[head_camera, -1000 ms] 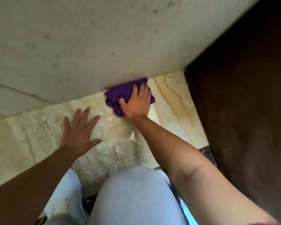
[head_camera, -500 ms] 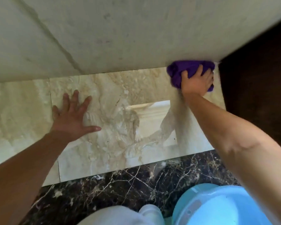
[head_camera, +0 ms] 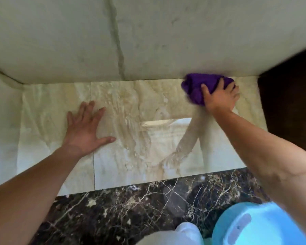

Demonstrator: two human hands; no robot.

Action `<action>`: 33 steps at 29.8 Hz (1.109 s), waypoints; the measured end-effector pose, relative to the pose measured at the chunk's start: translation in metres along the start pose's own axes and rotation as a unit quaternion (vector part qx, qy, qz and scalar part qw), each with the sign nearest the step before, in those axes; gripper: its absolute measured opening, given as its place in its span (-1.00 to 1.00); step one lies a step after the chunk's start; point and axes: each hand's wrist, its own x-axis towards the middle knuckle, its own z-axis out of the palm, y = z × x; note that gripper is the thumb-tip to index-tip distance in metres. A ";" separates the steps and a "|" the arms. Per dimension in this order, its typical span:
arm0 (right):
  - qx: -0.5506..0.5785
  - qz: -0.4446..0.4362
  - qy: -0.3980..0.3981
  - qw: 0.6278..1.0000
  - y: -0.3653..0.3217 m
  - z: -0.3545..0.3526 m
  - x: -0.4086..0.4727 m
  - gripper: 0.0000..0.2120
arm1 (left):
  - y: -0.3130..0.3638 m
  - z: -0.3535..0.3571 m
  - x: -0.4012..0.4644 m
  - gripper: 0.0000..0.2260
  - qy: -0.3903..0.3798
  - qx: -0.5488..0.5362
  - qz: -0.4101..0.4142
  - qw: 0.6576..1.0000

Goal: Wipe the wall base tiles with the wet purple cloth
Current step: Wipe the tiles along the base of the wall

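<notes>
The crumpled purple cloth is pressed against the top right of the glossy beige marble base tiles, just under the pale wall. My right hand lies on the cloth, fingers curled over it and hiding its right half. My left hand rests flat on the tiles to the left, fingers spread, holding nothing. The tile surface looks wet and shiny with streaks.
Pale painted wall with a vertical crack rises above the tiles. A dark brown surface borders the tiles on the right. Dark veined marble floor lies below, with a light blue plastic basin at the bottom right and my white-clad knee.
My right hand has slid the cloth rightwards along the top of the tiles toward the dark surface. The view has tilted, showing the floor and the blue basin. My left hand stays flat.
</notes>
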 end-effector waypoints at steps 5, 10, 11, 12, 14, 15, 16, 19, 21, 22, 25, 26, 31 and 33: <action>0.018 -0.080 -0.013 0.997 0.019 0.003 -0.004 -0.17 | -0.034 0.018 -0.015 0.01 -0.001 -0.011 -0.011 1.000; -0.004 -0.121 0.030 0.992 -0.055 0.038 -0.039 -0.22 | -0.037 0.026 -0.010 0.00 -0.010 -0.009 -0.008 1.000; -0.005 -0.137 0.032 0.990 -0.074 0.046 -0.054 -0.24 | -0.036 0.026 -0.010 0.00 -0.019 -0.006 -0.006 1.000; -0.006 -0.155 0.030 0.987 -0.094 0.055 -0.071 -0.25 | -0.036 0.027 -0.011 0.00 -0.025 -0.006 -0.006 1.000; 0.005 -0.175 0.015 0.984 -0.132 0.067 -0.103 -0.25 | -0.036 0.025 -0.014 0.01 -0.034 -0.007 -0.007 0.999; 0.006 -0.183 0.003 0.983 -0.146 0.072 -0.115 -0.24 | -0.035 0.027 -0.016 0.02 -0.042 -0.013 -0.010 0.999; 0.007 -0.187 -0.004 0.982 -0.153 0.073 -0.120 -0.24 | -0.035 0.024 -0.015 0.02 -0.045 -0.014 -0.009 0.999; -0.028 -0.236 -0.004 0.971 -0.130 0.063 -0.105 -0.28 | -0.033 0.016 -0.011 0.01 -0.049 -0.019 -0.006 0.999; -0.034 -0.208 0.006 0.978 -0.089 0.049 -0.077 -0.29 | -0.033 0.013 -0.013 -0.03 -0.031 -0.018 -0.010 0.999; -0.028 -0.163 0.010 0.986 -0.066 0.040 -0.059 -0.27 | -0.032 0.012 -0.013 -0.07 -0.012 -0.018 -0.010 1.000; -0.011 -0.060 -0.010 0.998 -0.023 0.017 -0.021 -0.19 | -0.038 0.017 -0.021 -0.14 0.031 -0.040 -0.019 0.999; -0.011 -0.057 -0.017 0.998 -0.029 0.021 -0.023 -0.18 | -0.044 0.020 -0.028 -0.14 0.027 -0.046 -0.037 0.998; 0.018 -0.172 -0.001 0.985 -0.136 0.068 -0.102 -0.28 | -0.059 0.031 -0.039 -0.11 0.010 -0.051 -0.068 0.996; 0.030 -0.184 -0.007 0.982 -0.194 0.084 -0.135 -0.28 | -0.058 0.028 -0.035 -0.11 -0.002 -0.065 -0.069 0.995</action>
